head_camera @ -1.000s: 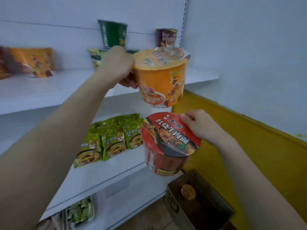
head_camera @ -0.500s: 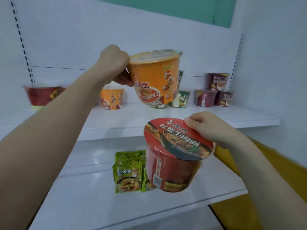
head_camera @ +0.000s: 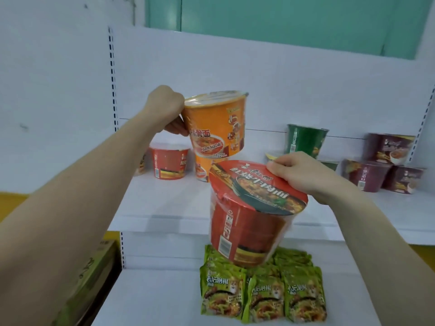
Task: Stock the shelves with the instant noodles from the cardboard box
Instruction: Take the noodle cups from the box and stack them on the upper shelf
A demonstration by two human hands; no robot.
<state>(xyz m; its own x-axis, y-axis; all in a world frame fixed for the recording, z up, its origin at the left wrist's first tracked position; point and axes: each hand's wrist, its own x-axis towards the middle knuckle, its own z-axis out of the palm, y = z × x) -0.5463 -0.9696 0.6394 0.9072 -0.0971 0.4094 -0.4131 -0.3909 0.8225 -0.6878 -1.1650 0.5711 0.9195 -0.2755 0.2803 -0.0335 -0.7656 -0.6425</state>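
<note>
My left hand (head_camera: 166,110) grips an orange instant noodle cup (head_camera: 217,124) by its rim and holds it tilted above the upper shelf (head_camera: 164,198). Just below it another orange cup (head_camera: 203,169) stands on that shelf. My right hand (head_camera: 297,174) pinches the lid edge of a red noodle bowl (head_camera: 249,215), which hangs in front of the upper shelf's edge, over the lower shelf. A red cup (head_camera: 169,163) stands at the left of the upper shelf.
Green cups (head_camera: 304,141) and maroon cups (head_camera: 386,164) stand at the right of the upper shelf. Green noodle packets (head_camera: 261,292) lie on the lower shelf (head_camera: 150,300). A cardboard box (head_camera: 94,276) sits at the lower left, beside the shelving.
The view has swung left and up along the shelves. My left hand has carried the orange cup over the orange cup on the upper shelf; the red bowl has come up with my right hand.
</note>
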